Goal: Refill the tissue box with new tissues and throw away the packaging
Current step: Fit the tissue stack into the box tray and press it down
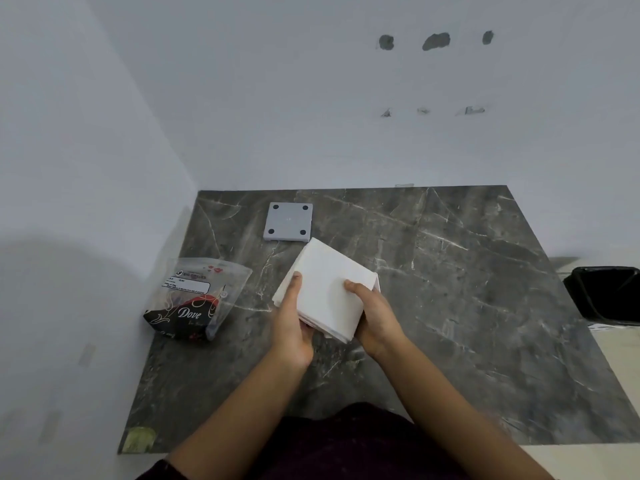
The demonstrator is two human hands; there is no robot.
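Observation:
A thick stack of white tissues (327, 285) is held above the dark marble counter (467, 306), tilted. My left hand (292, 323) grips its left edge, thumb on top. My right hand (372, 317) grips its right edge from below, thumb on the top sheet. The plastic tissue packaging (197, 299), clear with a black and red "Dove" print, lies open and slack at the counter's left side. A grey square piece with four dark round feet (288, 221), apparently the tissue box's bottom cover, lies flat behind the stack. The box itself is not in sight.
White walls close off the back and left of the counter. A black-lined bin (609, 294) stands on the floor past the counter's right edge. A yellowish patch (140, 439) sits at the counter's near left corner.

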